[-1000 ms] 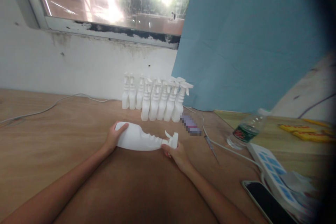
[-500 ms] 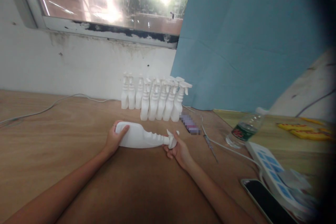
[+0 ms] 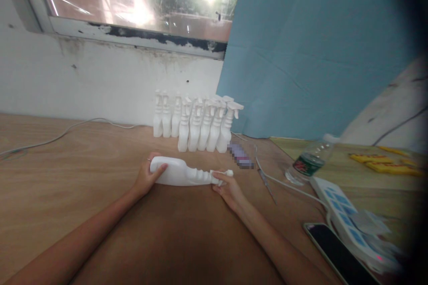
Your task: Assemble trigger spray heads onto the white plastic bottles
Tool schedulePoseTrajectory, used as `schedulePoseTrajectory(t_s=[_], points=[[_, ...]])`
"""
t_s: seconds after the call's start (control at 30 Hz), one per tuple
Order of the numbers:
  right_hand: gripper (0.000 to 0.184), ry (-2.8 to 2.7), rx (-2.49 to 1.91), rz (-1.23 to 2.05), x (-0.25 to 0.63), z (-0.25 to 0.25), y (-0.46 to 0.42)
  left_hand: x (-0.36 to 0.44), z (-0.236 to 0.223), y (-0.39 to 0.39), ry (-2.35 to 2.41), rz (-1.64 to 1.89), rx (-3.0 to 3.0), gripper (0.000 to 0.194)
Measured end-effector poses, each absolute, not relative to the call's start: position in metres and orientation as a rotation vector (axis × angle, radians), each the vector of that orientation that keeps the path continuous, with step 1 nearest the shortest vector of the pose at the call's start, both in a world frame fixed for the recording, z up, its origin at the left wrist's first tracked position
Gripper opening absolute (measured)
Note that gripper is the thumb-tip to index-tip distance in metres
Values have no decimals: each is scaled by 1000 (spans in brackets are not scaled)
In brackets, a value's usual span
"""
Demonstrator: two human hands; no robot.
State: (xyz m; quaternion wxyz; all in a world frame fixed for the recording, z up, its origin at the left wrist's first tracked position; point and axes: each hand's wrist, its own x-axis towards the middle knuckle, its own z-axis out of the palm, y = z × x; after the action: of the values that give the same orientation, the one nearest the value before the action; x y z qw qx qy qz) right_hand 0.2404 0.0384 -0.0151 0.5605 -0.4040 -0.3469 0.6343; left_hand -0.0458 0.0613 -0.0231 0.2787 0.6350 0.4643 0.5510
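A white spray bottle [image 3: 177,173] lies sideways between my hands, just above the wooden table [image 3: 76,178]; whether it touches the wood I cannot tell. Its base end is in my left hand [image 3: 151,174], thumb across the near face. At the neck, my right hand [image 3: 228,188] is closed around the white trigger head [image 3: 220,178], with fingers below and thumb and index on top, hiding part of it. Behind them, several matching white spray bottles [image 3: 204,127] stand upright in a tight group by the wall.
Right of the group lie a blurred purple object [image 3: 241,156] and a thin pen-like tool [image 3: 266,185]. Farther right are a clear water bottle [image 3: 309,162], a white power strip [image 3: 341,209], a phone [image 3: 336,247] and yellow packets [image 3: 384,163]. A white cable [image 3: 67,131] runs along the left.
My right hand has turned over the trigger head, and the head's lever now points a different way. My left hand still grips the base end. The camera view has shifted slightly.
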Motion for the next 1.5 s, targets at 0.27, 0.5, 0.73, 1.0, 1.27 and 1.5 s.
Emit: schedulePoseTrajectory(t_s=[0.27,0.5,0.73,1.0,1.27,1.5], points=[[26,-915,-792,1291,241,-14,43,-63,-8,71,1156,1406,1873,44],[58,-1045,-675,1372,240,2,26,-87,-21,92,1219,1518,1857,42],[48,-1197,-872,1400,232,-20,31,-102,-38,114,1403,1551,1485,56],[28,-1206,-900,1400,228,-31,37,-80,-41,131,1700,1487,1548,43],[22,-1217,-889,1403,229,-32,36,-25,-43,172,1853,1408,1736,40],[26,-1261,-929,1411,230,-35,39,-12,-46,186,1886,1316,1861,48]])
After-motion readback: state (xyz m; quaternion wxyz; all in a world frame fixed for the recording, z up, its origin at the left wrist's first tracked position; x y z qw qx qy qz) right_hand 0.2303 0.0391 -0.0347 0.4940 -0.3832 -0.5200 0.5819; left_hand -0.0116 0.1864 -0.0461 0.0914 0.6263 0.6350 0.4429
